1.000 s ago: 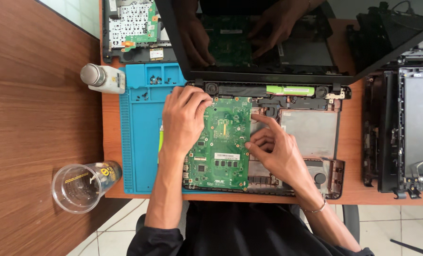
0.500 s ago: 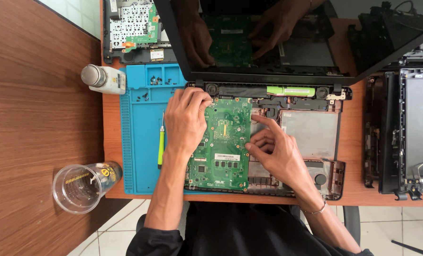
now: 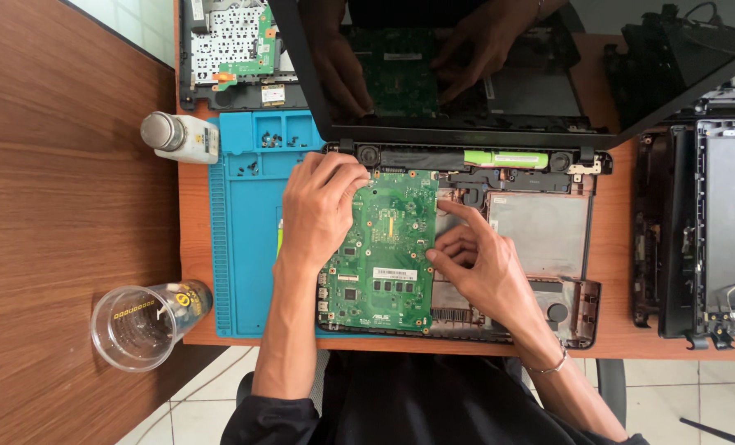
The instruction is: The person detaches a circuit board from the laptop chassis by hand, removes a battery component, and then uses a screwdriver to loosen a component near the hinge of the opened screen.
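left hand [image 3: 322, 210] slid up green motherboard [image 3: 388, 251]

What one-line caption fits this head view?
Left hand and right hand press the green circuit board into an opened laptop base over a blue mat.

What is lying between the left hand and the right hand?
In the head view, the green circuit board lies between the left hand and the right hand. Both hands touch it, one at each side edge.
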